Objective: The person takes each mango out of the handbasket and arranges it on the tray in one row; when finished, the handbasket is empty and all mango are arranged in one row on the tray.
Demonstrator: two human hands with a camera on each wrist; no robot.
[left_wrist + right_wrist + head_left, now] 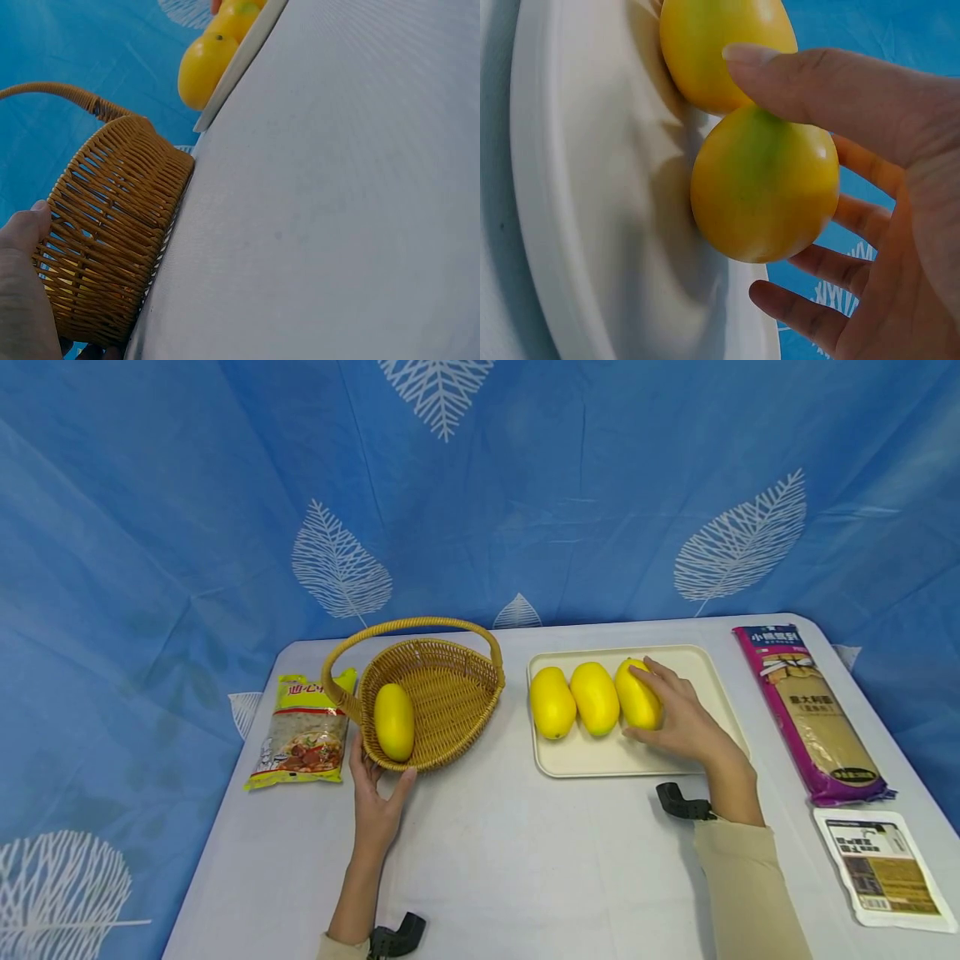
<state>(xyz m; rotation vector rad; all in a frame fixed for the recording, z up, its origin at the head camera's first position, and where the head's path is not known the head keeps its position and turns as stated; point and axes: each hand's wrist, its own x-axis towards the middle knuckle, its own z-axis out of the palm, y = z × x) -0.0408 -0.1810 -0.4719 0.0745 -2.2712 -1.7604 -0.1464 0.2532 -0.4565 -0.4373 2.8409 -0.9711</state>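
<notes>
Near the left of the table is a brown wicker basket (457, 693) with an arched handle, and one yellow mango (393, 722) lies inside it. My left hand (378, 806) holds the basket's near-left end; its thumb is on the woven side (112, 225) in the left wrist view. On a cream tray (705, 693), three mangoes lie side by side: a left one (552, 702), a middle one (595, 698) and a right one (637, 695). With thumb at the near end and fingers round the far side, my right hand (678, 714) grips the rightmost mango (765, 187).
A yellow-and-red food packet (303, 731) lies left of the basket. Right of the tray are a long purple pasta packet (813, 714) and a white pouch (885, 870). A blue leaf-print curtain (585, 502) hangs behind the white-covered table (525, 860).
</notes>
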